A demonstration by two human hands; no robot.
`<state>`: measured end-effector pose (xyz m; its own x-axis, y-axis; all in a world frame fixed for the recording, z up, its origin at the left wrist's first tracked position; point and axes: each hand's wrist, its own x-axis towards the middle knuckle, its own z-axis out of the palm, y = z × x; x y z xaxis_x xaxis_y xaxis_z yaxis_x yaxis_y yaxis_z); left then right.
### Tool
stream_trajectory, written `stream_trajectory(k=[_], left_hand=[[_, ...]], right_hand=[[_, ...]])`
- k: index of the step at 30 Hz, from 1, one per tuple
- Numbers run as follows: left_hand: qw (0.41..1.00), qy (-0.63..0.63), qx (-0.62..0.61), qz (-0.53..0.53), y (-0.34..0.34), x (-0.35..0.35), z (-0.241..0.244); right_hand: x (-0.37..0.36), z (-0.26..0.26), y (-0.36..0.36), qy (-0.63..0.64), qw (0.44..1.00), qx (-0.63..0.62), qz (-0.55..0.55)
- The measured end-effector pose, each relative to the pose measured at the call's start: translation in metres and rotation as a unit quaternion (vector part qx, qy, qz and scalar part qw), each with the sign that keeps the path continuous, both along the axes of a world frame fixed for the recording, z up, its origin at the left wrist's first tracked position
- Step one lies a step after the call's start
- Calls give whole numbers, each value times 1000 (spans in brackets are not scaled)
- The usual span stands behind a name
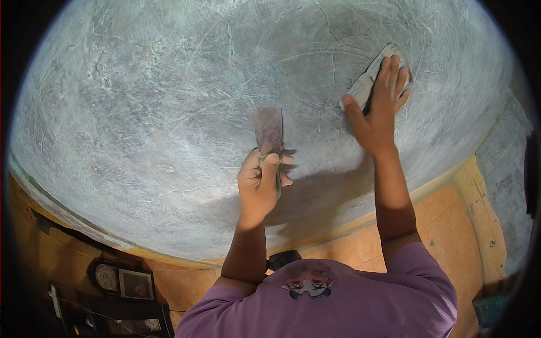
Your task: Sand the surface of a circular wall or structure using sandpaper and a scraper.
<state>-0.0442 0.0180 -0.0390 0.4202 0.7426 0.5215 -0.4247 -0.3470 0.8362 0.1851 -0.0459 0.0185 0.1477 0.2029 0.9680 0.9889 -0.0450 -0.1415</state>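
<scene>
My left hand [260, 181] grips the green handle of a putty knife [269, 129], its wide metal blade pointing up the picture over the scratched, grey-blue plastered wall [169, 114]. To the upper right, my right hand [382, 99] lies spread on a pale folded sheet [359, 88], pressing it flat to the wall; the sheet bears faint marks, and whether it is sandpaper I cannot tell. Thin cracks and curved scratches run over the plaster near both hands. A shadow of the arms falls between them.
Orange tiles [444, 215] with a yellow border line the wall's lower edge. At the lower left are a round clock [106, 277], a framed picture [136, 284] and dark furniture. A teal object [490, 310] sits at the lower right.
</scene>
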Motion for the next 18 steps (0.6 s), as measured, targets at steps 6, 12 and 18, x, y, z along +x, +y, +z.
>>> stream_trajectory(k=[6,12,18], left_hand=[[1000,-21,1,0,0,-3,-3],[999,-1,37,21,3,-1,-5],[1000,-21,18,-12,6,-7,-6]], right_hand=[[-41,-33,1,-92,984,-151,20],[-37,-33,8,38,999,-20,15],[-47,-44,4,-35,993,-113,15]])
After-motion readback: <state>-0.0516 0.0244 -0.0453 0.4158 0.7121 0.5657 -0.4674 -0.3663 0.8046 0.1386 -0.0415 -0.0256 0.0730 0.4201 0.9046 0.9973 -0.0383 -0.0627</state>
